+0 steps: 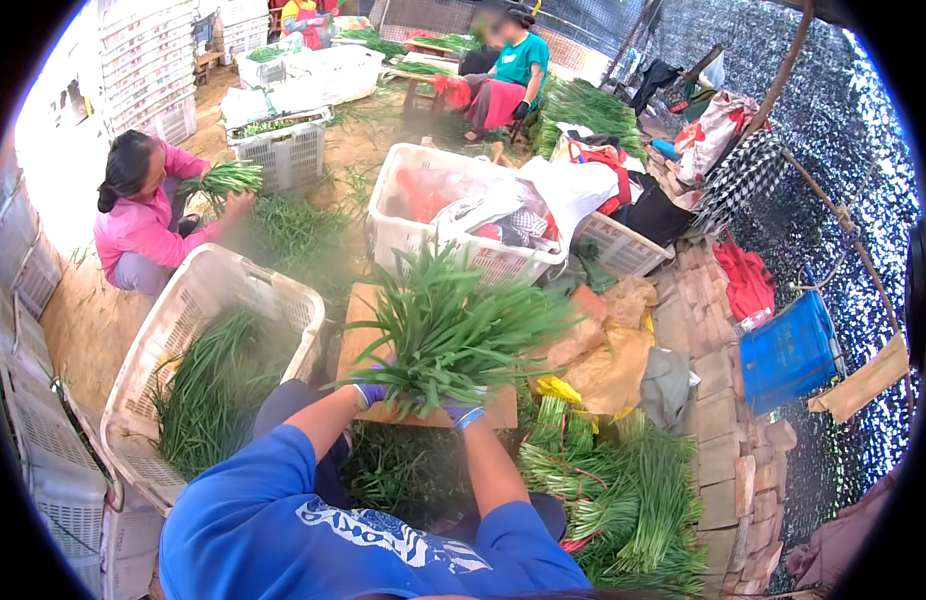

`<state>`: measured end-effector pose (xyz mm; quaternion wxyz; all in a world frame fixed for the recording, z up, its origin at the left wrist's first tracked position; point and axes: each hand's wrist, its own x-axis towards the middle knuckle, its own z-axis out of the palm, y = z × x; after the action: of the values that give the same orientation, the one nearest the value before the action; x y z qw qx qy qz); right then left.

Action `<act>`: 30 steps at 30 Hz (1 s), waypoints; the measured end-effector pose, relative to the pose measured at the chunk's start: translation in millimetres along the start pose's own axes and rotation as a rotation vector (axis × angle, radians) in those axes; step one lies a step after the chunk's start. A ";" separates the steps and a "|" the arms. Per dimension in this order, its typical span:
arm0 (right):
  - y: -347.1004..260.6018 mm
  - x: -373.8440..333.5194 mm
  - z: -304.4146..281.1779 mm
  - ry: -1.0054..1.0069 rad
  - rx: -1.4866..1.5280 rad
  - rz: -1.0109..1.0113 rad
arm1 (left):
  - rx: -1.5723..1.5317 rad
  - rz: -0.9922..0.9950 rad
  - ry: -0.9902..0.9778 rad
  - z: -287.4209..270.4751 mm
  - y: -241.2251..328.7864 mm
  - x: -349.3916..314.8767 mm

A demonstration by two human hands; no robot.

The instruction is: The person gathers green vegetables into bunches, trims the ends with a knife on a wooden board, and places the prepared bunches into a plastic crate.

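To the left of the worktop point(362, 312), a white crate point(133, 405) holds loose greens point(215, 395), probably work left to do. To the worktop's right, banded bundles point(628, 490) look finished. Over the worktop is the bunch point(453, 335), seemingly not yet tied: long, bright green, leafy, its tips fanned and uneven. At its near end, the gloved left hand point(371, 390) and right hand point(463, 410) seem curled around it, fingers mostly hidden.
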<state>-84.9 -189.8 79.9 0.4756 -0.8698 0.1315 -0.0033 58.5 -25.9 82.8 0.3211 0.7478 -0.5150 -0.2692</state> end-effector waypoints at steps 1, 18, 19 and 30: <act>4.0 -0.5 -1.4 0.036 -0.192 -0.164 | 0.024 0.025 -0.004 1.3 -0.5 5.1; -28.3 -6.8 22.8 -0.150 -0.088 0.056 | 0.172 -0.063 -0.149 46.3 -42.8 -11.6; -27.5 -4.1 25.4 -0.139 -0.085 0.049 | 0.167 -0.062 -0.146 46.4 -41.3 -8.5; -15.1 -28.9 40.0 -0.126 -0.017 0.136 | 0.104 -0.062 -0.151 53.8 -37.9 -27.5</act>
<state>-104.2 -142.2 74.0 0.4749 -0.8611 0.1603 0.0850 32.8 -0.9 21.2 0.2335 0.7565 -0.5277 -0.3077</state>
